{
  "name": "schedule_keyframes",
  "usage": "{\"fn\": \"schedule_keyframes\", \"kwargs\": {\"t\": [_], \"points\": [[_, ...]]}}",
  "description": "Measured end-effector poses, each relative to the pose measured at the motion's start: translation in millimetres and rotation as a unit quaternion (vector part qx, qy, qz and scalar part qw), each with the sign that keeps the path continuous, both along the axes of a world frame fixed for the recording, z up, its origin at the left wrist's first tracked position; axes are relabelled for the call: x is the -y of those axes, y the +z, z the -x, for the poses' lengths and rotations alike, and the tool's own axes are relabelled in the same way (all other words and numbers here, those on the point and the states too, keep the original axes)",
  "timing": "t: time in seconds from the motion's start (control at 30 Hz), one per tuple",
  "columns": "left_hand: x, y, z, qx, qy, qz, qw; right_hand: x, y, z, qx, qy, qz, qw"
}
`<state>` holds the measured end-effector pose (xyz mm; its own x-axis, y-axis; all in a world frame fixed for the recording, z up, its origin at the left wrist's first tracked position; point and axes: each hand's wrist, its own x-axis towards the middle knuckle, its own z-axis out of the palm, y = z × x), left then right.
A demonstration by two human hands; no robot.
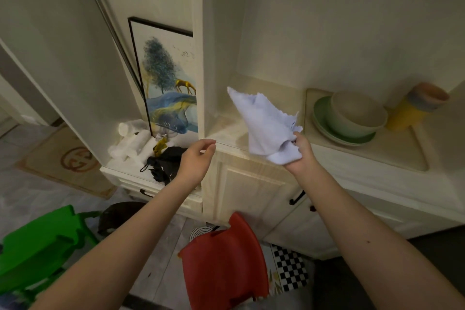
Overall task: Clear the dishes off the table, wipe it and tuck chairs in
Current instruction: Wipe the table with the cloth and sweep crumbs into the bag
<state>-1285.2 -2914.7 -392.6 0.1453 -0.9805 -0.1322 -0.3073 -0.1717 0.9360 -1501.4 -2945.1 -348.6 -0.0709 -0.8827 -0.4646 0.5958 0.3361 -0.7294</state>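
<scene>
**Inspector:** Hands, please.

**Assistant:** The right hand grips a white cloth by its lower bunched end; the rest of the cloth stands up and fans out above the cream counter. The left hand holds nothing, fingers loosely curved, raised in front of the cabinet edge.

**Inspector:** Dishes?

**Assistant:** On the counter, right of the cloth: a beige bowl nested in a green bowl, on a green plate. Just beside them, a stack of coloured cups.

**Inspector:** Chairs?

**Assistant:** A red plastic chair below, between the forearms; a green one at lower left. On the left shelf: a framed tree picture, a folded black umbrella.
</scene>
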Motion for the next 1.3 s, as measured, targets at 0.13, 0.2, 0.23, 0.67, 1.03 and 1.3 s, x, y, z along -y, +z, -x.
{"fn": "schedule_keyframes", "kwargs": {"t": [0.13, 0.2, 0.23, 0.67, 1.03, 1.3], "points": [[0, 11, 13, -0.044, -0.027, 0.034, 0.998, -16, -5, 6, 0.113, -0.019, 0.01, 0.993], [1, 15, 16, -0.046, -0.038, 0.04, 0.997, -20, -13, 7, 0.129, -0.043, 0.036, 0.99], [1, 16, 17, -0.046, -0.039, 0.04, 0.997, -22, -15, 7, 0.151, -0.042, 0.033, 0.987], [-4, 17, 6, -0.062, 0.004, 0.03, 0.998, -22, -8, 11, 0.174, 0.041, 0.084, 0.98], [-40, 25, -42, -0.053, 0.106, 0.033, 0.992, -32, 10, -26, 0.08, 0.103, 0.043, 0.991], [-112, 37, -94, -0.049, 0.303, 0.06, 0.95, -37, 13, -89, 0.066, 0.257, 0.029, 0.964]]}}
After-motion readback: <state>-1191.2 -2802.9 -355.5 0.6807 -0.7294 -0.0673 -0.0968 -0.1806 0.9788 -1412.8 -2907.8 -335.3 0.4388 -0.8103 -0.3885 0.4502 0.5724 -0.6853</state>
